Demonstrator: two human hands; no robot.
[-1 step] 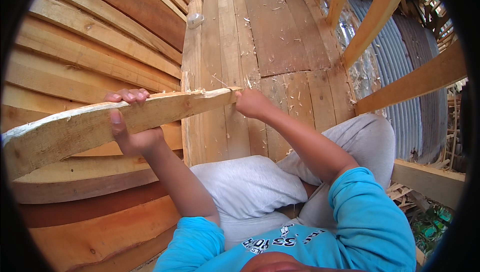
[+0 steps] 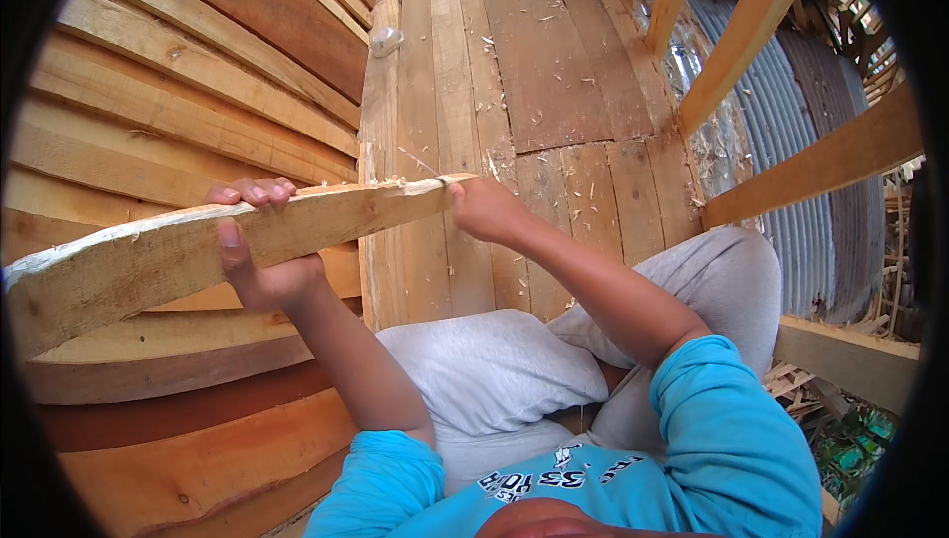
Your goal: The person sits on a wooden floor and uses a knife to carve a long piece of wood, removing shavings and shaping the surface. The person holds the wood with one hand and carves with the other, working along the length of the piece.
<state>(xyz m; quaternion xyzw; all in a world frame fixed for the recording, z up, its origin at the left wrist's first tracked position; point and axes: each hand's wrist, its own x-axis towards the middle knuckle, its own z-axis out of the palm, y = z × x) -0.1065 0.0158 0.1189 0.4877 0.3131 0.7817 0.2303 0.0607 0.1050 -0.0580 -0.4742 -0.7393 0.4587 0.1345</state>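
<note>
Left hand (image 2: 259, 261): fingers wrapped over the top edge of a rough wooden plank (image 2: 198, 251), thumb pressed on its near face, gripping firmly. Right hand (image 2: 486, 210): clenched at the plank's tapered tip, around a thin tool too hidden to identify. Plank: held mid-air before the curved plank wall (image 2: 178, 93), long axis from 8 o'clock to 2 o'clock, tip pointing at 2. Tip looked freshly trimmed; shavings (image 2: 544, 73) littered the board floor (image 2: 534, 44); remaining edges stayed rough.
</note>
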